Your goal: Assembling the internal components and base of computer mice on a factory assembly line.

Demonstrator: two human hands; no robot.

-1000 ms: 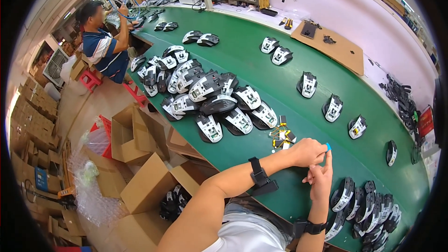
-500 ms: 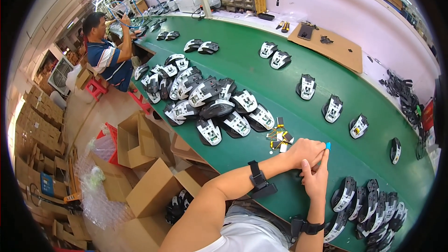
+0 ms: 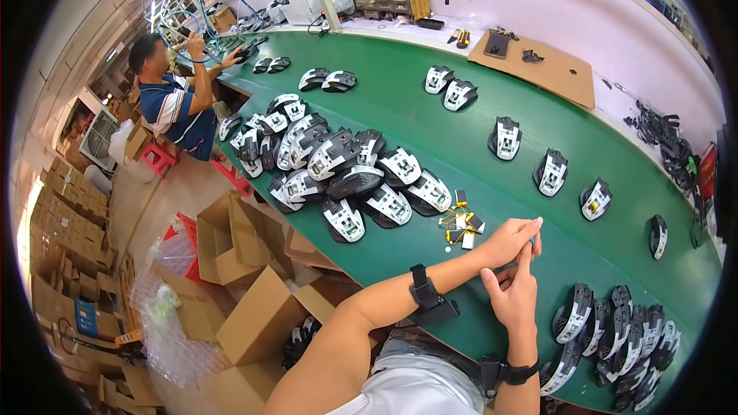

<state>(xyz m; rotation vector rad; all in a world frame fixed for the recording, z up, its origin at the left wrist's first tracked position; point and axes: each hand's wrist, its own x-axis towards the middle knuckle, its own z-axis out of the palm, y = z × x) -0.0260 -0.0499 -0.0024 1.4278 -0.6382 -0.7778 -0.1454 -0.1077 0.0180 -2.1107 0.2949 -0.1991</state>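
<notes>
Over the green bench, my left hand (image 3: 509,243) is closed around the tip of my right index finger. A small blue piece (image 3: 532,240), apparently a fingertip cover, shows between its fingers. My right hand (image 3: 513,297) points that index finger up, with the thumb apart and the other fingers loosely curled; I see nothing else in it. Just left of my left hand lies a little heap of flat wired battery packs (image 3: 466,223). Partly assembled black-and-white computer mice lie in a large pile (image 3: 336,154) at the left and another group (image 3: 615,330) at the right.
Several mice stand spaced along the green bench (image 3: 400,127), among them one mouse (image 3: 596,201) with a yellow part. A cardboard sheet (image 3: 530,69) and black cables (image 3: 661,134) lie along the back. Open boxes (image 3: 254,323) stand left; a co-worker (image 3: 173,100) sits at the far left.
My left fingers have come forward around my right index fingertip, covering most of the blue piece. The co-worker's far hand now reaches to the bench. My view has shifted slightly.
</notes>
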